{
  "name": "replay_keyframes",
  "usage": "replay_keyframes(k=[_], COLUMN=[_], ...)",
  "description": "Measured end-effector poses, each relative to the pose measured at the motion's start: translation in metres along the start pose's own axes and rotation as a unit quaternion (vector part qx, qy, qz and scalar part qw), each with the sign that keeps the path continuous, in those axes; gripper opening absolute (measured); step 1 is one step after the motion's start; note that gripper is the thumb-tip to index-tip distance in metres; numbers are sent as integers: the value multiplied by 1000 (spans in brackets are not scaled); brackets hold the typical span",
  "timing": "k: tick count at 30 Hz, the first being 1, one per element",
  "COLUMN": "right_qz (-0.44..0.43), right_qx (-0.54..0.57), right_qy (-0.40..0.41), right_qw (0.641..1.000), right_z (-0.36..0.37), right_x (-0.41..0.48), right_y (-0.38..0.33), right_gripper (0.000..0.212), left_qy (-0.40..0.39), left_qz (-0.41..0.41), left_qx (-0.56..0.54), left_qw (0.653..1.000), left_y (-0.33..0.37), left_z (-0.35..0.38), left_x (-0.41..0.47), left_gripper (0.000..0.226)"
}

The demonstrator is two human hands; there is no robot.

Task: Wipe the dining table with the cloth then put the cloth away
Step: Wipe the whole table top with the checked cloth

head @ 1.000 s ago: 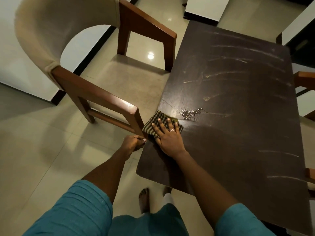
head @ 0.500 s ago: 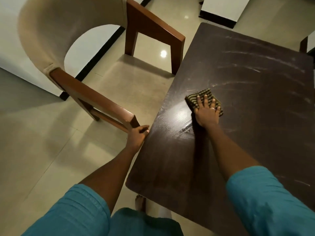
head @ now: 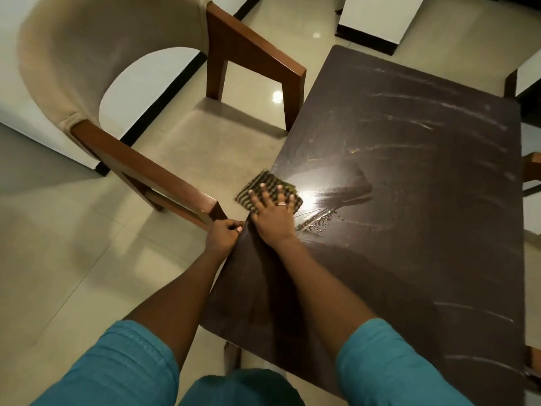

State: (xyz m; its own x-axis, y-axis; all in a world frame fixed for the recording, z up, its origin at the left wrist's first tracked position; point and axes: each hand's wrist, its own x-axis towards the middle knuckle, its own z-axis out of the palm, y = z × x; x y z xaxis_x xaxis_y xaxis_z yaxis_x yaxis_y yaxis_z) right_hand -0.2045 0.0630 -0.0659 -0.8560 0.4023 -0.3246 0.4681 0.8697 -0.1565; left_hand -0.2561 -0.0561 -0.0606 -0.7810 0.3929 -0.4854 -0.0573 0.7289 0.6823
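Observation:
The dark brown dining table [head: 409,230] fills the right side of the head view, streaked with wet wipe marks and a patch of water drops [head: 319,222]. A folded green-and-black striped cloth [head: 260,186] lies at the table's left edge, partly hanging over it. My right hand [head: 272,212] presses flat on the cloth with straight, spread fingers. My left hand [head: 224,235] grips the table's left edge just beside the cloth, fingers curled round the rim.
A wooden armchair [head: 164,177] with a beige padded back stands close to the table's left side, its near arm almost touching my left hand. More chairs [head: 530,171] sit along the right edge. Beige tiled floor [head: 58,273] surrounds the table.
My right hand has dragged the cloth from the middle of the table back to the left edge, leaving a wet smear. My left hand stays on the table edge.

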Motion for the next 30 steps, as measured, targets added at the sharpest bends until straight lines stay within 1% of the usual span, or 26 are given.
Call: replay_keyframes(k=[3, 7, 14, 18, 22, 24, 28, 30], right_qz=[-47, -54, 5, 94, 194, 224, 227, 188], right_qx=[-18, -44, -9, 1, 29, 35, 17, 0], right_qy=[-7, -10, -3, 1, -1, 2, 4, 3], right_qw=[999, 997, 1000, 996, 981, 974, 974, 982], right_z=[3, -2, -26, -37, -46, -45, -39, -33], right_x=[4, 18, 48, 54, 40, 31, 25, 23], right_y=[-4, 13, 56, 91, 132, 139, 115, 87], right_gripper=[53, 53, 52, 53, 55, 55, 55, 56], left_qy=[9, -9, -5, -1, -8, -9, -15, -17], left_qz=[-8, -18, -30, -28, -25, -22, -16, -17], left_qx=[23, 24, 3, 5, 2, 2, 0, -4], left_qw=[1000, 999, 1000, 1000, 1000, 1000, 1000, 1000], left_y=[0, 2, -3, -5, -4, -4, -5, -5], left_z=[1, -1, 1, 0, 0, 0, 1, 1], left_x=[0, 4, 4, 5, 4, 4, 5, 5], left_gripper=[27, 26, 24, 22, 21, 23, 23, 23])
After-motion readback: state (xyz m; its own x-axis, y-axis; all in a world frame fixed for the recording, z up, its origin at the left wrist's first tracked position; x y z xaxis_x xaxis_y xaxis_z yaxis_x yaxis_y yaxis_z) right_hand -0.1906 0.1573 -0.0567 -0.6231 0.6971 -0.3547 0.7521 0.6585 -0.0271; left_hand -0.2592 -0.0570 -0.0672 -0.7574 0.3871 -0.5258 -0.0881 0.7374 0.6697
